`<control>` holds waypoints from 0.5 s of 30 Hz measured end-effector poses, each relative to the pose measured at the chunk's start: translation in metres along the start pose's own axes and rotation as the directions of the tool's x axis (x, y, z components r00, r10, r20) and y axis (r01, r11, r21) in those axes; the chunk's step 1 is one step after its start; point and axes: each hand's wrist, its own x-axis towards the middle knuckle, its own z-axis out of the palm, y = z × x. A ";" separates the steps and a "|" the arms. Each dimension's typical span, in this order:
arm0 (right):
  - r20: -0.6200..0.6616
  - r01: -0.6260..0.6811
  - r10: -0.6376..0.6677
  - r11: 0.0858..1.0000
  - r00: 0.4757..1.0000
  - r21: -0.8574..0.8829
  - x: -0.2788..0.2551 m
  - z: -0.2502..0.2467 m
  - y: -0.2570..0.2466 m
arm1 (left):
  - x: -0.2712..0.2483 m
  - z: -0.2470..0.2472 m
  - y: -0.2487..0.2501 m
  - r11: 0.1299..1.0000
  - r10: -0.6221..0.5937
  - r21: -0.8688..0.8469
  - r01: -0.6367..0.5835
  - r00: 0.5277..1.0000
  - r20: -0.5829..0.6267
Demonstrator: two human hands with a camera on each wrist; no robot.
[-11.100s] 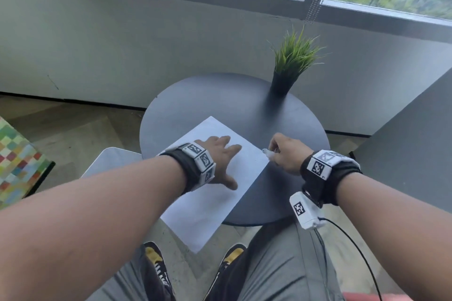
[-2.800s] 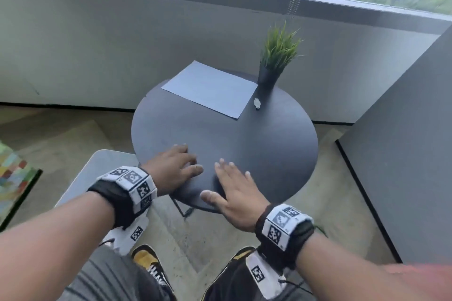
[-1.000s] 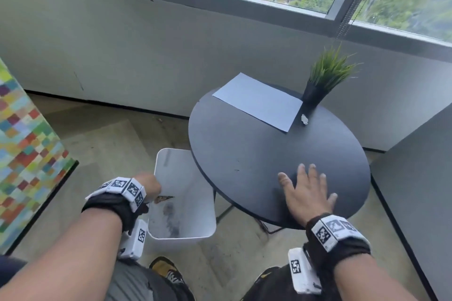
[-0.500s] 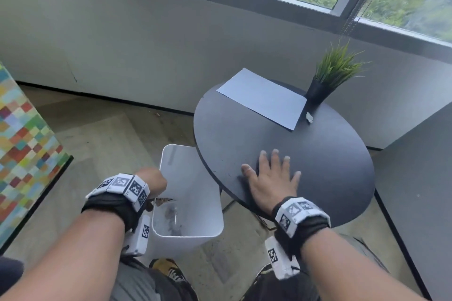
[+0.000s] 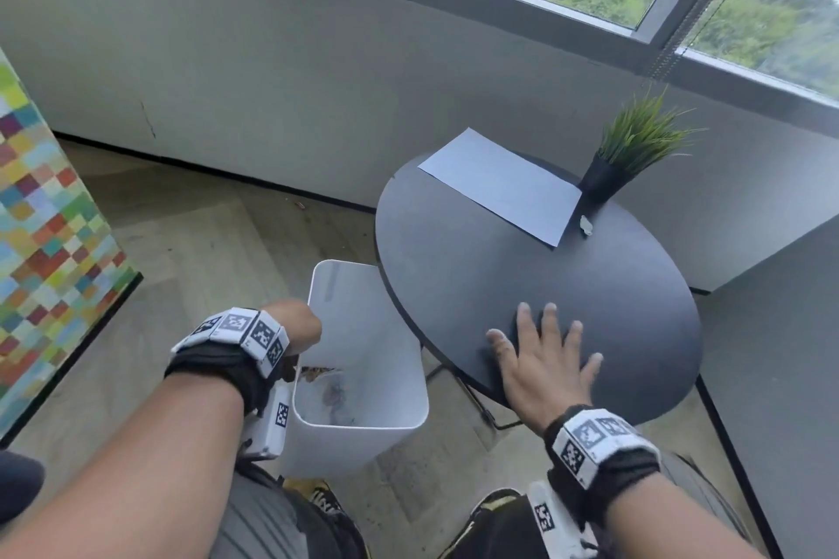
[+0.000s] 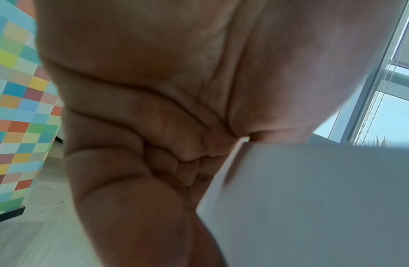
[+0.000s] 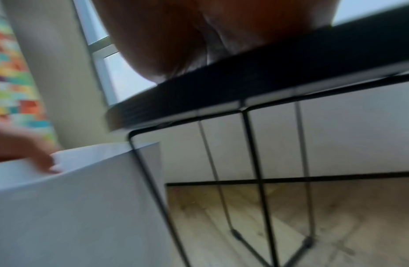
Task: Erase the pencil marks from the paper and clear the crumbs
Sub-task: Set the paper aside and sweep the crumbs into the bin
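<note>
The white paper (image 5: pixel 499 191) lies flat at the far side of the round black table (image 5: pixel 476 277), and I can make out no marks on it. A small white eraser (image 5: pixel 586 225) sits by the paper's right corner. My right hand (image 5: pixel 540 345) lies flat on the table's near edge with fingers spread; from below, its palm (image 7: pixel 199 45) presses on the table top (image 7: pixel 267 75). My left hand (image 5: pixel 299 325) grips the rim of the white bin (image 5: pixel 363 331) beside the table, fingers (image 6: pixel 180 157) curled at the bin wall (image 6: pixel 313 198). No crumbs are discernible on the dark top.
A potted grass plant (image 5: pixel 635 150) stands at the table's far right, beside the paper. Dark debris (image 5: pixel 331 390) lies in the bin. The table's thin black wire legs (image 7: pixel 256 162) stand right of the bin (image 7: pixel 73 207). A colourful checkered panel (image 5: pixel 41 250) is at left, a grey partition (image 5: pixel 781 354) at right.
My right hand slid left along the table's near edge toward the bin, then back slightly to the right, staying flat. My left hand kept its hold on the bin's rim.
</note>
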 end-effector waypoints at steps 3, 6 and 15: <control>0.055 0.380 -0.377 0.922 0.925 -0.074 -0.023 0.017 -0.057 | 0.000 0.000 -0.003 0.999 -0.016 -0.046 0.015 1.000 -0.003; 0.065 0.632 -0.630 0.775 0.774 -0.013 -0.022 0.012 -0.091 | 0.001 0.001 -0.006 0.999 -0.006 -0.043 0.006 1.000 -0.008; -0.072 0.622 -0.625 0.781 0.778 -0.061 -0.028 0.000 -0.025 | 0.005 0.001 -0.006 0.993 0.015 0.120 -0.021 0.998 0.054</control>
